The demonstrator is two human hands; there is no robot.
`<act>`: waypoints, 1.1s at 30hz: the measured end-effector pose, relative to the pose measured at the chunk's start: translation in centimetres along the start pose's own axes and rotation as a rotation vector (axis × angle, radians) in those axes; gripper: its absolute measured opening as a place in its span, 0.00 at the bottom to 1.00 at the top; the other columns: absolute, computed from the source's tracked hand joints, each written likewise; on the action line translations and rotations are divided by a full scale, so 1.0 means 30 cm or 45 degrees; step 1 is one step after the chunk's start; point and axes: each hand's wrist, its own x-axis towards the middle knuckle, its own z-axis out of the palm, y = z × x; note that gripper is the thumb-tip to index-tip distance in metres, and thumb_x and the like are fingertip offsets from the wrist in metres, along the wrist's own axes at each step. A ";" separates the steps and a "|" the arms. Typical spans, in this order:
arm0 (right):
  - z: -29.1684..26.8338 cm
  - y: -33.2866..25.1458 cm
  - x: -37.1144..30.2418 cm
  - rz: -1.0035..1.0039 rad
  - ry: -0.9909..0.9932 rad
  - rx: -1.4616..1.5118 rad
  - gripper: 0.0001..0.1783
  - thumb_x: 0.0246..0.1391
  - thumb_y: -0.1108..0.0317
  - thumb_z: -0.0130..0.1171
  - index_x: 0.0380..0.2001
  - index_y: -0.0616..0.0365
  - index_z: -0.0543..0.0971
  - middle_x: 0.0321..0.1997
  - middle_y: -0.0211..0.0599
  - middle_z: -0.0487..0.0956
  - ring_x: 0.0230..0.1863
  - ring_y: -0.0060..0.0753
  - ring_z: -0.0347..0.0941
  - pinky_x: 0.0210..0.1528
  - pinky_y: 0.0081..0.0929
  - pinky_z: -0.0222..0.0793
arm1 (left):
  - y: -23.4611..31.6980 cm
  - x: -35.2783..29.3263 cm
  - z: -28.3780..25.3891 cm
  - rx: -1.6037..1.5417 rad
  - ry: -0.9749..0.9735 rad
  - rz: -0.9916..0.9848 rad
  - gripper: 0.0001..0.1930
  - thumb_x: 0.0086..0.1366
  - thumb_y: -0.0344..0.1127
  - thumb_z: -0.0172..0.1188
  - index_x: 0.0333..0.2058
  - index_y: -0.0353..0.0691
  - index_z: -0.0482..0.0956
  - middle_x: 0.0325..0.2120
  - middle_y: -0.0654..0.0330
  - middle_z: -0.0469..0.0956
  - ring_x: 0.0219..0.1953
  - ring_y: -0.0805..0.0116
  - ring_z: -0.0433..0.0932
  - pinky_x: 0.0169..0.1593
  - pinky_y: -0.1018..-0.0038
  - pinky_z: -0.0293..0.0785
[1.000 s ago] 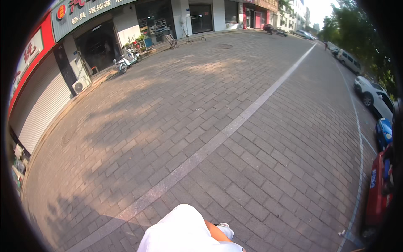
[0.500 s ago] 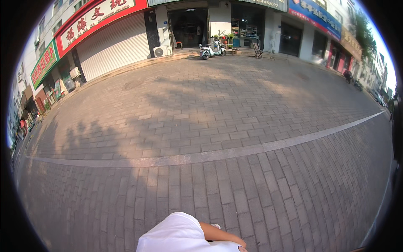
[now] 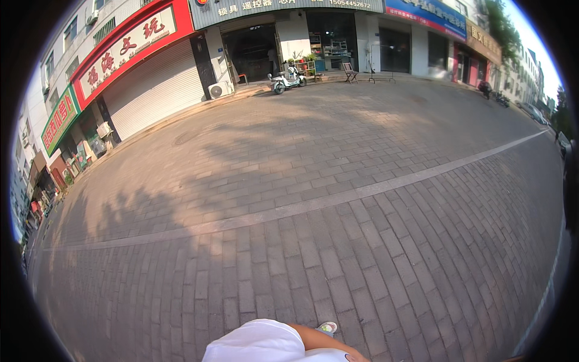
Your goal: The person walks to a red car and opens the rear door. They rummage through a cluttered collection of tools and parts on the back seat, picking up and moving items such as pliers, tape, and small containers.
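Observation:
A white short sleeve (image 3: 256, 342) bulges up at the lower edge, and out of it comes my bare left arm (image 3: 319, 340). The arm bends rightward across my body and leaves the picture at the bottom, so my left hand is cut off. My right hand is outside the picture too. Beside the arm, a light shoe with green on it (image 3: 327, 327) shows on the grey paving bricks (image 3: 289, 277). What either hand holds or touches cannot be seen.
A pale stone strip (image 3: 301, 207) crosses the paving. Beyond stand a white and mint scooter (image 3: 286, 79), a folding chair (image 3: 349, 73), plants on a rack (image 3: 304, 65), an air-conditioner unit (image 3: 218, 90), a closed roller shutter (image 3: 157, 90) and several shopfronts. Parked cars (image 3: 534, 113) line the far right.
The view has tilted and shifted: the shopfronts sit further left and the stone strip slants more. More of the shoe shows beside my arm, which appears slightly lower.

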 end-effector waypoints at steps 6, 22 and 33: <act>-0.176 0.558 -0.170 0.441 0.336 0.241 0.15 0.38 0.63 0.66 0.16 0.64 0.75 0.14 0.31 0.73 0.18 0.17 0.65 0.22 0.22 0.63 | -0.051 0.232 0.144 0.197 -0.309 0.035 0.14 0.43 0.40 0.57 0.24 0.32 0.77 0.22 0.48 0.76 0.25 0.56 0.75 0.29 0.61 0.69; 0.025 0.817 -0.750 1.393 1.748 1.341 0.16 0.47 0.62 0.57 0.14 0.61 0.73 0.13 0.31 0.72 0.16 0.20 0.64 0.19 0.25 0.60 | 0.411 0.996 0.828 0.751 -1.647 0.385 0.15 0.51 0.45 0.58 0.22 0.37 0.77 0.19 0.51 0.75 0.23 0.62 0.73 0.29 0.65 0.67; -1.130 1.521 -0.790 1.188 1.671 1.360 0.15 0.49 0.63 0.55 0.15 0.61 0.73 0.13 0.32 0.72 0.15 0.21 0.65 0.17 0.24 0.60 | 1.072 1.723 1.390 0.665 -1.667 0.312 0.16 0.50 0.46 0.61 0.20 0.37 0.78 0.16 0.56 0.74 0.21 0.69 0.71 0.26 0.68 0.65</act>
